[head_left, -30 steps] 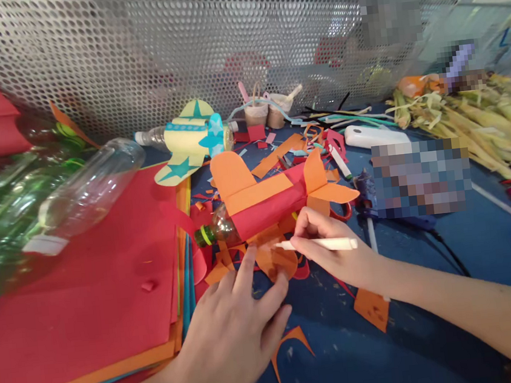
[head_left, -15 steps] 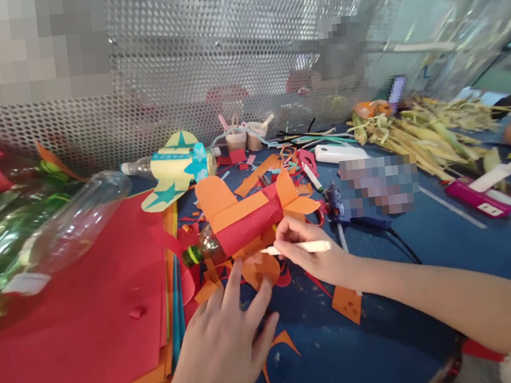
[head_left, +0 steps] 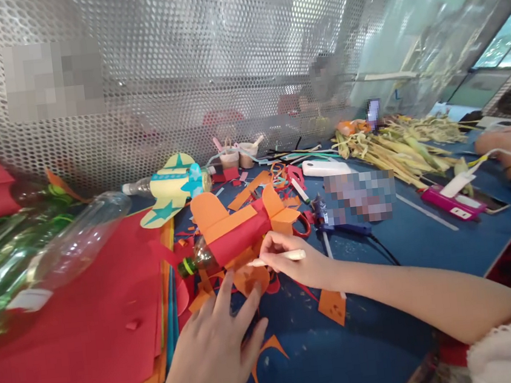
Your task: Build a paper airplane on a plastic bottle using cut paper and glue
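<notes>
My right hand pinches a white marker pen, its tip over the near orange wing of a bottle plane. That plane's plastic bottle lies on its side, wrapped in red paper, with a green cap pointing left. Its far orange wing and orange tail fins stand out from the body. My left hand is spread, its fingertips resting at the edge of the near wing. Part of that wing is hidden by my fingers.
Stacked coloured paper and green bottles lie at left. Behind sits a yellow bottle plane. A blue glue gun, corn husks and a pink power strip lie right. Another person's hand shows far right.
The view has shifted, so the tabletop things appear a little further left. My right hand with the marker pen sits slightly lower and further left in view; both hands keep their poses.
</notes>
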Demonstrator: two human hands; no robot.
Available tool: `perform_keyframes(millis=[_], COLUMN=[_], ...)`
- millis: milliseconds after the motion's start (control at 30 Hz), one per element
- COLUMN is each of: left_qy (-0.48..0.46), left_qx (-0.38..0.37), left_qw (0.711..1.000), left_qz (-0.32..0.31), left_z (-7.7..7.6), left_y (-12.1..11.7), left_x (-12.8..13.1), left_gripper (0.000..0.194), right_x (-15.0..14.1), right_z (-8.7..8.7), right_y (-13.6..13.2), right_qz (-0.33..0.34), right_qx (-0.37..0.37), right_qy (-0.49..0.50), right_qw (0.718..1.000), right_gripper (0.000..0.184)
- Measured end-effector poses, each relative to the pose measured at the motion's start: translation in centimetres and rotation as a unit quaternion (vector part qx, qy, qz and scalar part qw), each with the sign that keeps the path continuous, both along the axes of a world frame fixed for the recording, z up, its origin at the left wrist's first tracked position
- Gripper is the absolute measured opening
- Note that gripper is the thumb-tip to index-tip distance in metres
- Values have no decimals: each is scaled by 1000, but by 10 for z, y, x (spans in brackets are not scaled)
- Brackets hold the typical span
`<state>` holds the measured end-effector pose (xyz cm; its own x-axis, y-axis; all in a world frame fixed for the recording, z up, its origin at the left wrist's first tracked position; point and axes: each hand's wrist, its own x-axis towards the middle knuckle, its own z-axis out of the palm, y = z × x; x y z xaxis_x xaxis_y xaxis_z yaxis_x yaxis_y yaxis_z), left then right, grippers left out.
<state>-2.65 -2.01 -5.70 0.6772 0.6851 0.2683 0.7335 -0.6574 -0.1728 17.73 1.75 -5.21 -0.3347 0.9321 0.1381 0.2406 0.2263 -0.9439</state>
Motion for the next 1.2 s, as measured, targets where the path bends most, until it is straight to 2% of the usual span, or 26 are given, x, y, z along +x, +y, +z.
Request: perform_keyframes(millis=[267,667,967,1200], left_qy=[1,4,-18,-11], left_qx=[-14,-75,-71,-68], left_qw=[1000,997,997,998], left_qz=[1,21,14,9], left_z=[3,6,4,4], left_y=[-1,-4,-3,-3], left_x=[1,3,2,1], left_gripper=[31,31,33,32], right_x=[1,0,1,2], right_z=[-3,-11,-10,-10], right_y=[1,8,6,5], right_qz=[8,-25,-22,-25], right_qx=[2,-35,7,4], right_qy=[12,55,-19,-24], right_qw=[1000,998,1000,999], right_gripper=[16,18,16,16])
